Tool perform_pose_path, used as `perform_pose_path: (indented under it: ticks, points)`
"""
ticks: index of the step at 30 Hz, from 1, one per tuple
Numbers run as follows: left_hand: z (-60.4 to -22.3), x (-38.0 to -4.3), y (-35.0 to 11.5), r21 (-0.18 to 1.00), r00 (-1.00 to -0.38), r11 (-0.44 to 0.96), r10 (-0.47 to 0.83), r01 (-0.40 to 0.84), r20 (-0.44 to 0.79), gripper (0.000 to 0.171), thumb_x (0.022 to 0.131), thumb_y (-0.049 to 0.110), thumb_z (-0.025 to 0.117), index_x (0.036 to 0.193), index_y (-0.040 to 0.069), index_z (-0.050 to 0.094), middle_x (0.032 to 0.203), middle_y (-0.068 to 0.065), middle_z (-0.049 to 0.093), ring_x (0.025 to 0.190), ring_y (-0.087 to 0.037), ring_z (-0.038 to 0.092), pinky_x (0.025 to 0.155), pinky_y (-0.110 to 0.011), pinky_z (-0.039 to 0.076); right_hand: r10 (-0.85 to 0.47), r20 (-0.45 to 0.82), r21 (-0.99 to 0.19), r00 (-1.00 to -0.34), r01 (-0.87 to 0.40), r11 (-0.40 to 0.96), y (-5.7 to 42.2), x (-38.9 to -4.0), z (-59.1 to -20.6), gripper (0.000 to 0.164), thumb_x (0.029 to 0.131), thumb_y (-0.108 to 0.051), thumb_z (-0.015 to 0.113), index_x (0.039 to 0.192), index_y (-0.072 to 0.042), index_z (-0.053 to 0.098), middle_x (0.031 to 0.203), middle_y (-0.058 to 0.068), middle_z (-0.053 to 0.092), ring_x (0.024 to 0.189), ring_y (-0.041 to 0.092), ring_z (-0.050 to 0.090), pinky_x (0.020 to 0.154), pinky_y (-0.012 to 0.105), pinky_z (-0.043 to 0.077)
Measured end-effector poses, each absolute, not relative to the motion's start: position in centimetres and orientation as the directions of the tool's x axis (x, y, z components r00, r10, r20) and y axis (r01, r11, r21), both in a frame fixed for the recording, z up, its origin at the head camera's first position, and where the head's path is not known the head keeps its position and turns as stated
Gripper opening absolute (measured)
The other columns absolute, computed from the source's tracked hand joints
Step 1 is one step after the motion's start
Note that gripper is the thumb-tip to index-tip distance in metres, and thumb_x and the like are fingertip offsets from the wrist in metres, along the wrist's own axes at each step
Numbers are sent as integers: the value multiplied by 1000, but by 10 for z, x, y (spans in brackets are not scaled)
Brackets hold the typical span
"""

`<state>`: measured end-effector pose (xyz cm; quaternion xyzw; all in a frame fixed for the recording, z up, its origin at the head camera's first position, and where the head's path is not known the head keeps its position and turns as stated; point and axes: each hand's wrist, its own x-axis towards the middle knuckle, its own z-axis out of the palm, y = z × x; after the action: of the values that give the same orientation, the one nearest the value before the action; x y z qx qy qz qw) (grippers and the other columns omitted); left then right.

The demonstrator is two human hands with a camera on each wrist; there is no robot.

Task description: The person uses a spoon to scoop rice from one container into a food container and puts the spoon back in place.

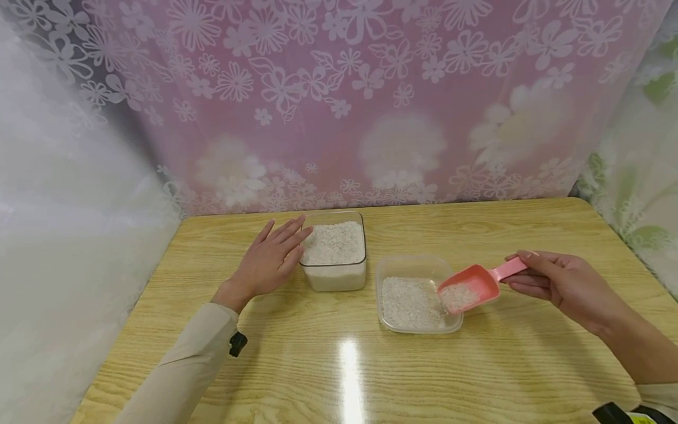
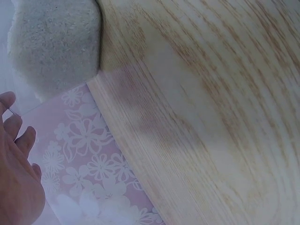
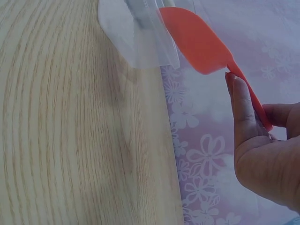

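Pinches a pink scoop [image 1: 484, 280] by its handle [image 1: 511, 268] in the right hand [image 1: 569, 288], with the thumb on top and the fingers bent beneath, closed up on the handle. Holds the scoop tilted over the right side of a clear plastic container [image 1: 389, 268], with a small heap of rice [image 1: 458, 296] lying toward the lip; cannot tell whether the lip touches the rim or hangs just above it. Contains, in that plastic container, a layer of rice [image 1: 410, 303] gathered mostly on the left. Rests the extended, slightly spread fingers of the left hand [image 1: 270, 256] against the left side of a dark-rimmed clear square container [image 1: 339, 281], touching but clasping nothing. Shows, inside the square one, a deeper bed of rice [image 1: 336, 242] reaching near the rim. Stands just left of the plastic container and a little farther back, apart from it, on a wood-grain table [image 1: 265, 371]. Ends at the far edge before a pink curtain [image 1: 318, 135] printed with white flowers.
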<state>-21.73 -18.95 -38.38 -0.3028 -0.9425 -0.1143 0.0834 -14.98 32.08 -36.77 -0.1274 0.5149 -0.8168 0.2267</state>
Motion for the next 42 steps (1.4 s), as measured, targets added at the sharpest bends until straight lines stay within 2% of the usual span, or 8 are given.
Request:
perform_pose_path:
  ticks: [8,19,29,37,42]
  points:
    - [-386,-218,-190,171,-805,791,549,587,226,48,106,37,27,150,22,34,158,4,17,142,-15,18,116,-43,1,-489,-36,-910,-872,231,-345,321,-152,-365,34,105,-5,34,118,2,65,108,18,67,99,25,66,86,36,50]
    - [-383,-217,-189,178,-808,791,548,585,217,49,106,39,24,150,22,34,158,4,17,142,-14,18,116,-43,1,-478,-12,-926,-878,189,-326,319,-154,-360,34,104,-3,34,119,2,64,108,18,67,99,25,66,85,37,50]
    - [-384,-218,-190,174,-807,792,547,585,224,48,106,38,26,150,23,34,158,4,17,142,-15,19,116,-43,0,-376,-90,-975,-922,158,-155,313,-153,-355,28,103,-12,43,115,-14,69,103,15,69,93,23,68,80,34,53]
    - [-383,-217,-190,181,-807,790,545,585,227,50,105,41,23,150,22,35,158,5,16,142,-14,18,116,-43,1,-346,-105,-981,-932,153,-116,313,-156,-354,26,103,-15,45,113,-16,69,102,14,69,92,23,68,79,33,54]
    - [-384,-217,-189,180,-809,793,544,583,221,48,106,38,26,150,23,34,158,5,16,142,-14,18,116,-43,1,-302,-128,-992,-945,128,19,310,-160,-351,23,102,-20,46,112,-15,66,100,13,70,91,21,69,78,33,54]
